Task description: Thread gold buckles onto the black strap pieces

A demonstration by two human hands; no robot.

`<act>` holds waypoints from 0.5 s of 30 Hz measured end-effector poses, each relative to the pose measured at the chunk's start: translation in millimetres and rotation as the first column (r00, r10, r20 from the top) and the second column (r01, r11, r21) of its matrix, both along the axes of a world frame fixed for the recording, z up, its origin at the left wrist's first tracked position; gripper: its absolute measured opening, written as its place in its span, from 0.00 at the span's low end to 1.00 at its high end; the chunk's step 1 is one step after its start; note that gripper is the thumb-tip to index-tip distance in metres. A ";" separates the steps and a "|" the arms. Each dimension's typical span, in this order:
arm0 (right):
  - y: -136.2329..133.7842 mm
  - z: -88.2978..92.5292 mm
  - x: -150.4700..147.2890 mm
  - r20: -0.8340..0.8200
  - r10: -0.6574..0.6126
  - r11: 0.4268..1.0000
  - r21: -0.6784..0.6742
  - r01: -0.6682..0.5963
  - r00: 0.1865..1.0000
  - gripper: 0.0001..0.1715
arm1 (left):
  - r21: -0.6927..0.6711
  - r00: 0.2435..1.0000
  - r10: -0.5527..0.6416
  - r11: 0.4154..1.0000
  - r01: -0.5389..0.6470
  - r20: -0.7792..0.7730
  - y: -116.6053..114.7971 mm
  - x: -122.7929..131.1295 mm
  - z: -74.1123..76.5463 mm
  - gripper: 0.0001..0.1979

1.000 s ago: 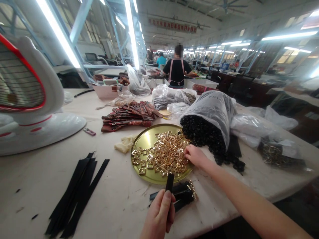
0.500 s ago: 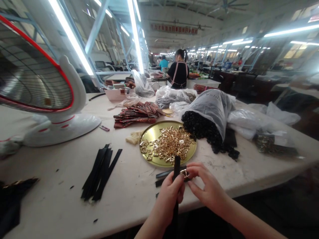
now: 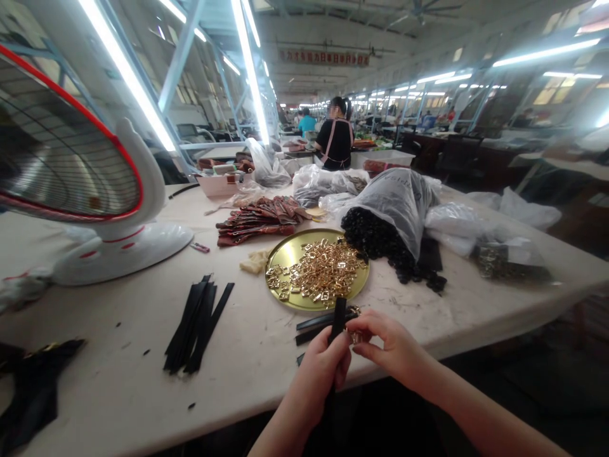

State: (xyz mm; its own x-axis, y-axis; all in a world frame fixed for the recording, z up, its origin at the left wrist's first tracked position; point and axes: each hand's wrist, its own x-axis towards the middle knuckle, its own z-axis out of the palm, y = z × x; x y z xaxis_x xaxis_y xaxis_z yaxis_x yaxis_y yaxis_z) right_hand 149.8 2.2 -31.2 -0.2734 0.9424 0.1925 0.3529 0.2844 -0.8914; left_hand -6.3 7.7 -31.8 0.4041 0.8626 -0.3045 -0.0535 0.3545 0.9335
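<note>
My left hand (image 3: pixel 327 358) is closed round a black strap (image 3: pixel 339 314), whose upper end sticks up above the thumb. Close beside it, my right hand (image 3: pixel 383 339) pinches a small gold buckle (image 3: pixel 354 336) against or very near the strap; fingers partly hide it. Behind both hands, more black straps (image 3: pixel 311 333) lie on the table, one with gold metal at its end. Just beyond them sits a round gold tray (image 3: pixel 285 254) with a heap of gold buckles (image 3: pixel 328 270). A bundle of black straps (image 3: pixel 197 327) lies to the left.
A white fan with a red rim (image 3: pixel 124 251) stands at the left. Reddish-brown strips (image 3: pixel 261 219) lie behind the tray. A plastic bag (image 3: pixel 397 203) spills small black pieces (image 3: pixel 375 238) at the right. Dark pieces (image 3: pixel 38 381) lie near left. A person (image 3: pixel 335 136) stands farther back.
The right hand with the buckle has come slightly closer to the strap, and its fingers have curled more. The left hand still grips the strap. The whole view has shifted a little.
</note>
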 end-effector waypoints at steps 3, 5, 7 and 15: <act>0.9 -2.4 1.6 0.008 -0.075 0.997 0.015 0.075 0.997 0.13 | 0.042 1.000 0.005 0.999 -0.005 -0.007 -3.2 -1.1 6.0 0.16; 2.6 -3.8 3.3 -0.111 -0.145 0.987 -0.082 0.136 0.983 0.13 | 0.084 0.999 0.026 0.996 -0.024 -0.024 -5.5 -1.6 5.0 0.16; 4.4 -4.6 4.2 -0.291 -0.213 0.962 -0.230 0.148 0.933 0.16 | 0.093 0.998 0.009 0.996 -0.004 -0.057 -7.3 -1.4 -1.6 0.16; 3.8 -11.0 -11.0 -0.545 -0.253 0.872 -0.486 -0.055 0.799 0.17 | 0.249 0.964 -0.036 0.963 0.105 -0.265 -3.6 0.5 -22.4 0.12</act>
State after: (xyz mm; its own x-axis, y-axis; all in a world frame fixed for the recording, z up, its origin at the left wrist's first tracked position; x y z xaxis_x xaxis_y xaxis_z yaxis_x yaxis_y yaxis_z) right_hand 138.8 5.9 -42.2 -0.1552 0.9718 -0.1776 -0.2671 -0.2144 -0.9395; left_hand -5.8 4.1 -54.2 0.4047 0.8973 -0.1760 0.2150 0.0937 0.9721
